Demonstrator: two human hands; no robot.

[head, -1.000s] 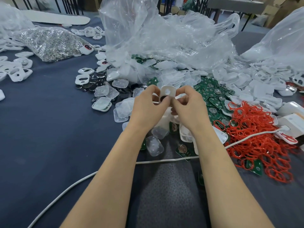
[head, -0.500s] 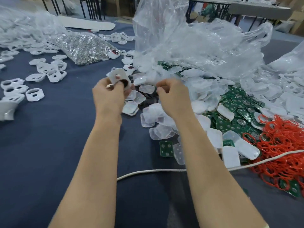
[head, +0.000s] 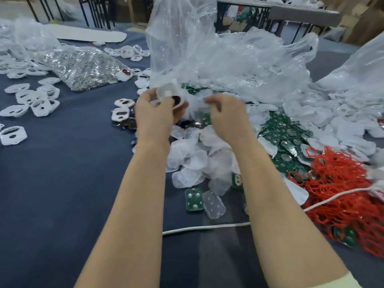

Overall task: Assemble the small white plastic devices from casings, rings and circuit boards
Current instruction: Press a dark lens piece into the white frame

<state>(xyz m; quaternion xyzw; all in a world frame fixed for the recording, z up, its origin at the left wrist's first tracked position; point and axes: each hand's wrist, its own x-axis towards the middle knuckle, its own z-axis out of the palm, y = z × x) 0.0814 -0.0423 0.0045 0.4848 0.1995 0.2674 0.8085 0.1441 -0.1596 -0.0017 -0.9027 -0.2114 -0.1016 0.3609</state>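
You are gripping a small white plastic casing with a dark insert in your left hand, over the middle of the bench. Whether your right hand is grasping anything, I cannot tell. Heaps of translucent covers, green circuit boards and red rubber rings are awaiting assembly, so most of the work is judged outstanding.

blurred fingertips of right hand
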